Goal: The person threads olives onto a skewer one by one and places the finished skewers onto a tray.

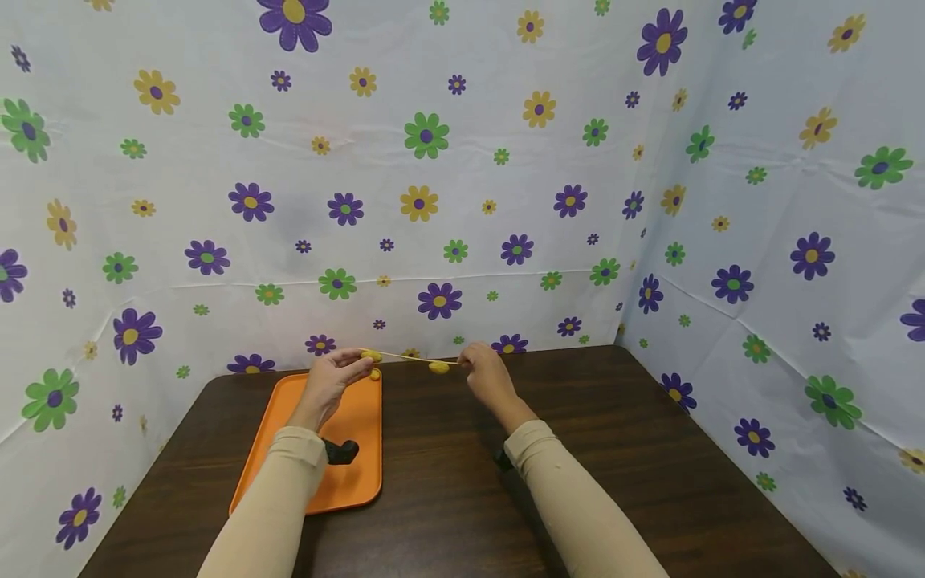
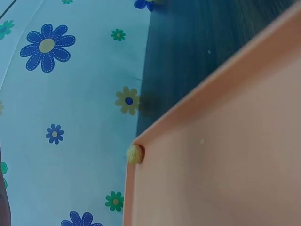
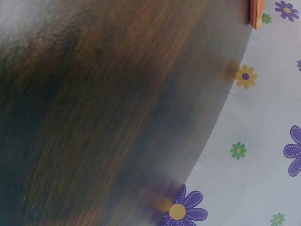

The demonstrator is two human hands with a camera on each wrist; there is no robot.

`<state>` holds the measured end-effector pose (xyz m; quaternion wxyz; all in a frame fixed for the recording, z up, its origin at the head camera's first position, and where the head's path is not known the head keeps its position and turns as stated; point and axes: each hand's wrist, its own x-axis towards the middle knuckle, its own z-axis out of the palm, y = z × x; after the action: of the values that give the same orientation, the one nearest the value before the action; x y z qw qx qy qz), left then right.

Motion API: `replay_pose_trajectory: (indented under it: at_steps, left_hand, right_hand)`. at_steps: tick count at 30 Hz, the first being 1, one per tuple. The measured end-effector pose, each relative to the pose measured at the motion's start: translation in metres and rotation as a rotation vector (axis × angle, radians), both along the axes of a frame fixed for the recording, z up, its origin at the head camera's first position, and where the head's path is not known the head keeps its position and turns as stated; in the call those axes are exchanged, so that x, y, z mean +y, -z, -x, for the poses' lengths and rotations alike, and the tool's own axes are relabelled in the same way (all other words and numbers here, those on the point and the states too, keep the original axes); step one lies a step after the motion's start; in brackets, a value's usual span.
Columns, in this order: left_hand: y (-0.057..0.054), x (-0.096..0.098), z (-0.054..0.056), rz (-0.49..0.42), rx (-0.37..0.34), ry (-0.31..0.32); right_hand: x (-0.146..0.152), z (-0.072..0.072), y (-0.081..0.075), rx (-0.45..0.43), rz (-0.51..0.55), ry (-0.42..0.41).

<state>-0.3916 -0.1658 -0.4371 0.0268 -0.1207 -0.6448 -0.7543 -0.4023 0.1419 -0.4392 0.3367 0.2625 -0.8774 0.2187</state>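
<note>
A thin yellow string point(image 1: 405, 356) is stretched between both hands above the far side of the table. My left hand point(image 1: 328, 387) pinches a yellow bead point(image 1: 372, 356) at the string's left end, over the orange tray. With fingers curled, my right hand point(image 1: 490, 380) pinches the string's other end. A second yellow bead point(image 1: 438, 368) hangs on the string close to the right fingertips. Another yellow bead point(image 2: 135, 154) lies at a corner of the tray in the left wrist view.
The orange tray point(image 1: 364, 474) rests on the left of the dark wooden table point(image 1: 441, 498). Flower-patterned white cloth point(image 1: 462, 160) rises behind the table's far edge and along its right side. A black wrist mount point(image 1: 340, 452) juts from the left sleeve.
</note>
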Motion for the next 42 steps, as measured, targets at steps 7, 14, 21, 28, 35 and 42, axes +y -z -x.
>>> replay_pose_trajectory:
  at_steps: [7,14,21,28,35,42]
  left_hand:
    - [0.000,0.000,-0.001,0.001,-0.002,0.008]
    - [0.001,0.003,-0.001,0.046,0.027,0.019]
    - [0.002,0.007,-0.001,0.067,0.040,0.003]
    - [-0.001,0.014,-0.003,0.109,0.048,-0.009]
    - [-0.004,0.019,-0.005,0.094,0.036,0.016]
    - [-0.001,0.024,-0.002,0.100,0.055,0.001]
  right_hand:
    - [-0.001,-0.002,-0.002,0.017,-0.006,0.015]
    - [-0.002,-0.002,-0.002,0.075,-0.009,0.015]
    - [-0.004,-0.003,-0.003,0.051,-0.004,0.021]
    - [-0.006,-0.004,-0.005,0.079,0.005,0.016]
    - [-0.008,-0.004,-0.005,0.081,0.013,0.019]
    - [-0.009,-0.004,-0.006,0.088,0.012,0.015]
